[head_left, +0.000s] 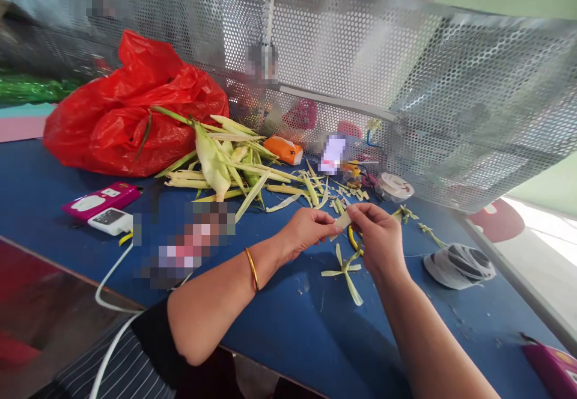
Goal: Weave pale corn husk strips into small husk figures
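My left hand (306, 231) and my right hand (378, 237) meet over the blue table (288, 327), both pinching one short pale strip of leaf (343, 221) between thumb and fingers. A gold bangle sits on my left wrist. Just below the hands lies a small star-shaped piece of folded leaf strips (346, 273). Yellow-handled scissors (352, 240) lie partly hidden under my right hand. A pile of green and pale leaves (225, 158) lies farther back, with cut scraps (333, 191) between it and my hands.
A red plastic bag (130, 110) stands at the back left. A pink device (101, 199) and a white one (110, 220) with a white cable lie left. An orange object (283, 148), a white roll (394, 187) and a grey-white bundle (457, 264) lie right. Perforated metal screens (406, 68) wall the back.
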`<state>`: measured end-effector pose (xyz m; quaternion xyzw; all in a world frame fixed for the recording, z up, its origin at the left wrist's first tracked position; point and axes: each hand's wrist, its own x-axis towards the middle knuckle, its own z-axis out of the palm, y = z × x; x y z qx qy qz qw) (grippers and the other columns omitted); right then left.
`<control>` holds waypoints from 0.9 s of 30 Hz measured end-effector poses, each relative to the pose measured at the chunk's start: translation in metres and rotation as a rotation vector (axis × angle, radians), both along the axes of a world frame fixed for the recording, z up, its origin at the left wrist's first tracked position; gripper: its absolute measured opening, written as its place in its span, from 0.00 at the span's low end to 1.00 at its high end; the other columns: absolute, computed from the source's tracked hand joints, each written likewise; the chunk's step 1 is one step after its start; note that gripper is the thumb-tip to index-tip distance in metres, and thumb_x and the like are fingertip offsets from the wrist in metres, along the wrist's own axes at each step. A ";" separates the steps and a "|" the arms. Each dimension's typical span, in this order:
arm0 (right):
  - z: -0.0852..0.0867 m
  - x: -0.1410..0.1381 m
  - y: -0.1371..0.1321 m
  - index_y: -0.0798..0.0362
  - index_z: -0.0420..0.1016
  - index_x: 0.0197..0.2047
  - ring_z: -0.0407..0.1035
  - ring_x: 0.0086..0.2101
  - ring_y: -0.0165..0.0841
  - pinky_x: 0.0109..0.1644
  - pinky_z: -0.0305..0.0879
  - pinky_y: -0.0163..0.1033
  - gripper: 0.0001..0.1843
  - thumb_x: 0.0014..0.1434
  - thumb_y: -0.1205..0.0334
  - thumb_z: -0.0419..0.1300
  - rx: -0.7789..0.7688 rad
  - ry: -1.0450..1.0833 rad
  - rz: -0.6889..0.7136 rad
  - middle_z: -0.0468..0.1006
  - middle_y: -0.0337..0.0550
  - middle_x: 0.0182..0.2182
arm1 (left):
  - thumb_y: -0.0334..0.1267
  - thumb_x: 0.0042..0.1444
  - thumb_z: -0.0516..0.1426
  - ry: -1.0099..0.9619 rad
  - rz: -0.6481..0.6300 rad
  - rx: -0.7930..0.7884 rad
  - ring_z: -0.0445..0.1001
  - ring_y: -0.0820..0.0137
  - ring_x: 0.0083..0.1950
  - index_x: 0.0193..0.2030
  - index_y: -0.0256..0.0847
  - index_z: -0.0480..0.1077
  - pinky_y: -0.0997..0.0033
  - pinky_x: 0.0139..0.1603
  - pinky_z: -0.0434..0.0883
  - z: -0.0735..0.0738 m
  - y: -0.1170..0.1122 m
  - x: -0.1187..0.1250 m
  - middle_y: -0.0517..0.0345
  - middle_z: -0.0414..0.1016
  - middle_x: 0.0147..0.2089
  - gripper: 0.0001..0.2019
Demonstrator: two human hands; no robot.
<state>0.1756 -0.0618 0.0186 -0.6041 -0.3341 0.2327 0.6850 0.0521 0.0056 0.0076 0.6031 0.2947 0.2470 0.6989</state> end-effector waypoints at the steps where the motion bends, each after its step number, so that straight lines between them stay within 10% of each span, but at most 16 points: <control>1: 0.000 0.000 0.000 0.53 0.77 0.24 0.59 0.21 0.27 0.25 0.56 0.35 0.15 0.40 0.52 0.72 0.007 0.000 -0.015 0.71 0.35 0.19 | 0.40 0.46 0.66 -0.005 0.001 0.001 0.62 0.78 0.23 0.24 0.38 0.73 0.74 0.27 0.59 0.000 0.000 0.000 0.63 0.68 0.21 0.09; 13: 0.003 0.003 0.000 0.53 0.77 0.27 0.68 0.23 0.30 0.29 0.63 0.36 0.14 0.43 0.53 0.70 -0.034 -0.010 -0.036 0.75 0.38 0.20 | 0.40 0.47 0.67 -0.216 0.352 -0.261 0.66 0.78 0.24 0.25 0.36 0.72 0.75 0.28 0.63 0.000 0.010 0.002 0.59 0.74 0.24 0.11; 23: -0.003 -0.002 -0.003 0.52 0.79 0.33 0.74 0.24 0.34 0.29 0.67 0.37 0.15 0.49 0.50 0.68 -0.064 -0.145 -0.116 0.81 0.41 0.25 | 0.61 0.49 0.61 -0.288 0.289 -0.449 0.73 0.72 0.31 0.35 0.36 0.75 0.72 0.30 0.66 -0.003 0.005 0.003 0.53 0.77 0.35 0.26; 27: -0.007 -0.013 -0.006 0.51 0.78 0.34 0.75 0.23 0.36 0.27 0.66 0.37 0.14 0.54 0.49 0.64 -0.108 -0.330 -0.099 0.81 0.42 0.26 | 0.52 0.42 0.68 -0.287 0.243 -0.371 0.72 0.73 0.34 0.33 0.35 0.76 0.73 0.34 0.66 -0.005 -0.005 0.006 0.55 0.77 0.35 0.20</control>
